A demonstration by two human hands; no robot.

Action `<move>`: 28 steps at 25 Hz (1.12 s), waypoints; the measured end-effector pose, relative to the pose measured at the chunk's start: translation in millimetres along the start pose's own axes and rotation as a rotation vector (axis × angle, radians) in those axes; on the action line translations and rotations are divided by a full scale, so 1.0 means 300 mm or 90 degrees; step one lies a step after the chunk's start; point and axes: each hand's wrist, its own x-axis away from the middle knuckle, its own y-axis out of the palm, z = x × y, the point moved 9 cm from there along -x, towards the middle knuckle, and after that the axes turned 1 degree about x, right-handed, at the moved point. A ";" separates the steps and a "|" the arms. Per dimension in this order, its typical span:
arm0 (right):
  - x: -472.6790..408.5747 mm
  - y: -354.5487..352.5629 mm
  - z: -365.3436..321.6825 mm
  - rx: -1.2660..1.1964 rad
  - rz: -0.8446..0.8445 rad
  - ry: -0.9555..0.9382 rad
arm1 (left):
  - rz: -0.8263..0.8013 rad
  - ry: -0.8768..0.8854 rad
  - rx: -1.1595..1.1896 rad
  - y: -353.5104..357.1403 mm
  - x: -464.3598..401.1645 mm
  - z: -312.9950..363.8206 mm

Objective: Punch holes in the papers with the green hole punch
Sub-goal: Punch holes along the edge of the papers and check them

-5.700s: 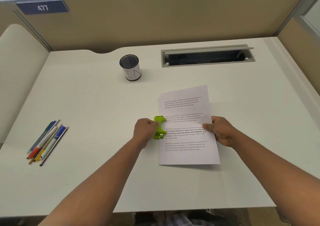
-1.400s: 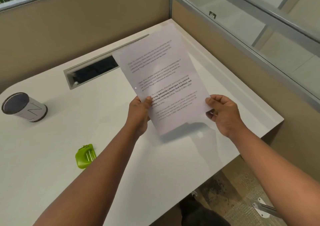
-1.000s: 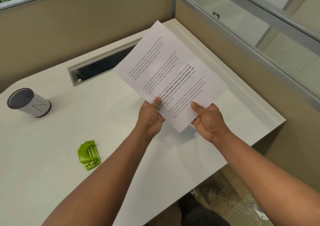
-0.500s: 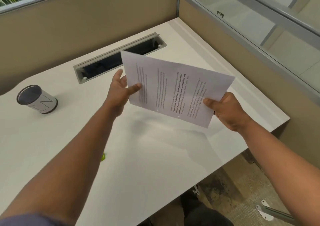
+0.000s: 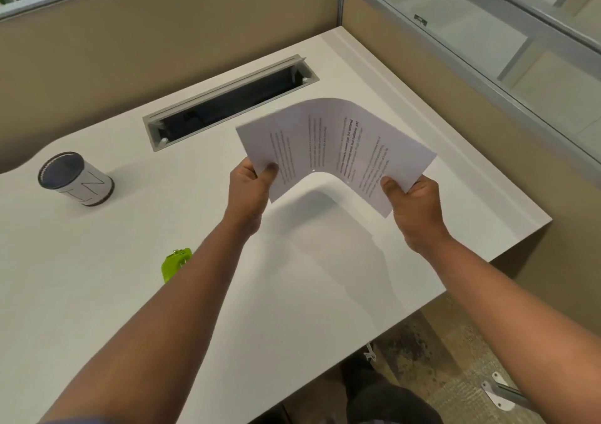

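Head view shows the papers (image 5: 335, 143) held up above the white bench (image 5: 97, 277), bowed into an arch between two hands. The left hand (image 5: 248, 189) pinches the near left corner with its thumb on the printed face and the other fingers behind; the right hand (image 5: 413, 202) pinches the near right corner the same way. Whether this is one sheet or a thin stack cannot be told, since the edges read as a single line. Two small pale dots sit close to the near long edge, between the hands, and they look like punched holes, so the punching of this edge is probably done. The green hole punch (image 5: 174, 262) lies on the bench well apart from the papers, partly hidden behind the left forearm, with neither hand on it. What seems left is to lay the papers down, or to punch again if more holes or more sheets are wanted; no other papers are in view. Counted: one green hole punch, one bundle of papers, two hands, one pen cup (image 5: 76, 179) standing at the far left, and one open cable slot (image 5: 227, 98) set into the bench.
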 end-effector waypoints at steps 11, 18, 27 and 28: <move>0.037 0.062 0.109 0.117 0.008 0.003 | 0.091 -0.021 -0.082 0.013 0.080 -0.120; 0.041 0.059 0.164 0.126 0.017 0.064 | 0.104 -0.021 -0.095 0.006 0.083 -0.142; 0.024 0.036 0.132 0.082 0.013 0.108 | 0.089 0.027 -0.160 -0.037 0.011 -0.006; 0.012 0.028 0.106 0.061 0.012 0.091 | 0.067 0.034 -0.187 -0.044 -0.008 0.043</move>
